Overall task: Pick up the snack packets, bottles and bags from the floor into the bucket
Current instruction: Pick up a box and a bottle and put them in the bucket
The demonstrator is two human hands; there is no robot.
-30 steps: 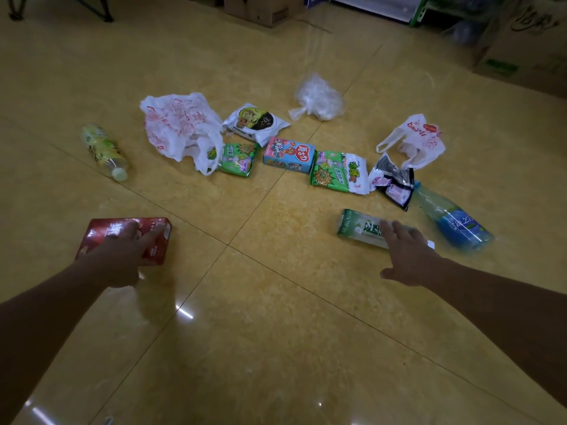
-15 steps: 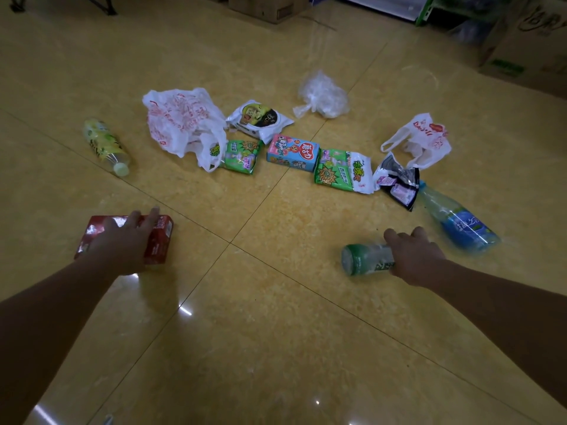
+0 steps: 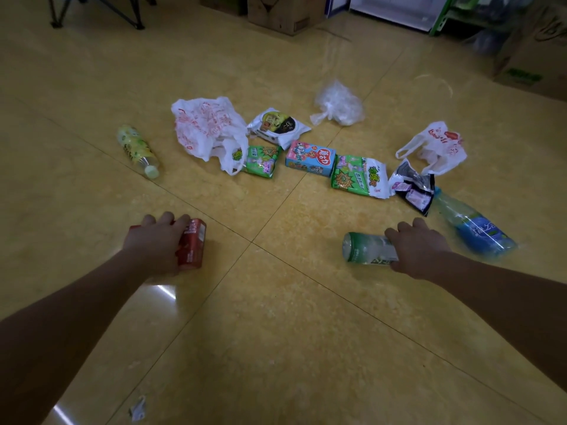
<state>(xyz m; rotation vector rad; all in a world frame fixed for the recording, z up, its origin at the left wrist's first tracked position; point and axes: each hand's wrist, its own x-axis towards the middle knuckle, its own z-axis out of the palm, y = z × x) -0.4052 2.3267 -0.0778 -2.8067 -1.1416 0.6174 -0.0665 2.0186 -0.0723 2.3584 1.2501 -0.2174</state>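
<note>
Yellow glossy floor tiles (image 3: 276, 332) carry a crumpled scrap (image 3: 138, 407) nearest the camera; further out the left hand (image 3: 152, 243) curls round a red box (image 3: 193, 246), and the right hand (image 3: 418, 248) grips a green bottle (image 3: 366, 248) lying on its side; a blue bottle (image 3: 478, 230) lies just beside that hand; beyond lie a black packet (image 3: 414, 188), a large green packet (image 3: 352, 177), a blue carton (image 3: 310, 157), a yellow bottle (image 3: 138, 150) and a big white bag (image 3: 205, 127); a clear bag (image 3: 339, 104) and a cardboard box (image 3: 282, 13) sit farthest.
</note>
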